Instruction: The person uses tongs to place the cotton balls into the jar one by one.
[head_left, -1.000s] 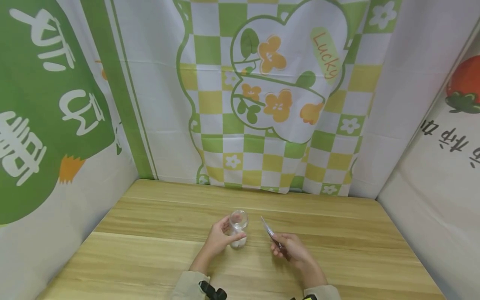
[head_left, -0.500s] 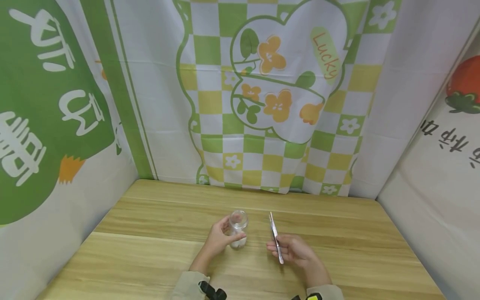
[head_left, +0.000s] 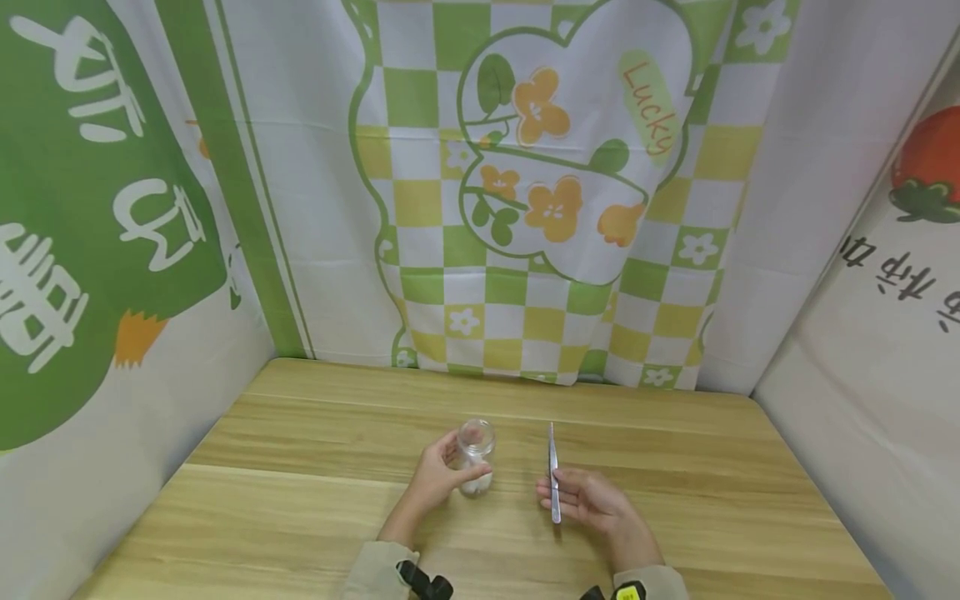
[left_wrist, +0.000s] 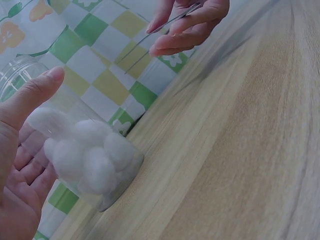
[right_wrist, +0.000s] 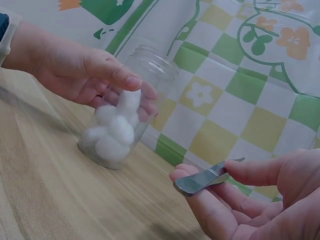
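A clear, lidless jar (head_left: 477, 442) stands upright on the wooden table, with several white cotton balls (left_wrist: 90, 155) in its lower half. My left hand (head_left: 437, 475) holds it from the left side, thumb across the front and fingers behind. To the right, my right hand (head_left: 597, 500) pinches metal tweezers (head_left: 554, 477) between thumb and fingers, palm turned partly up. Their two thin tips point away from me and stand apart in the left wrist view. In the right wrist view the broad rounded end of the tweezers lies across the fingers, apart from the jar.
The wooden table (head_left: 315, 425) runs back to a hanging cloth (head_left: 525, 333) with green and yellow checks. Printed cloths also hang at the left and right sides. Both wrists carry black straps over light sleeves (head_left: 375, 571).
The tweezers have swung in my right hand from pointing toward the jar to pointing straight away from me. My left hand and the jar have kept their place.
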